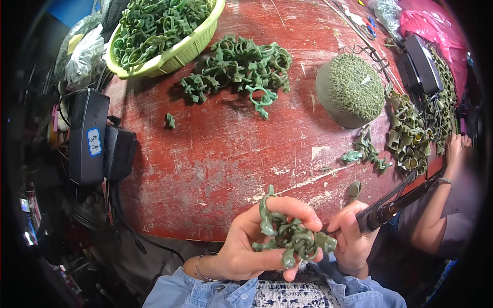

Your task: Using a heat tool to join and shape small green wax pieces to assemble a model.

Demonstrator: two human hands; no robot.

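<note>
My left hand [257, 238] is closed around a cluster of green ring-shaped pieces [295, 238], waxy-looking and tangled together, just past the table's near edge. My right hand [354, 238] grips a dark pen-like handpiece [377, 216] whose shaft runs up to the right. My fingers and the cluster hide its tip, so I cannot tell whether it touches the pieces. A small olive cup-shaped piece [355, 188] lies on the table beyond my right hand. A loose pile of similar green rings [246, 66] rests farther off.
A yellow-green basket [187, 51] full of green pieces stands at the far left. A round block with a rough green top [352, 90] is at the right, near a few loose pieces [367, 149]. Dark power boxes [87, 136] flank the table. Another person's hand [454, 149] is at far right.
</note>
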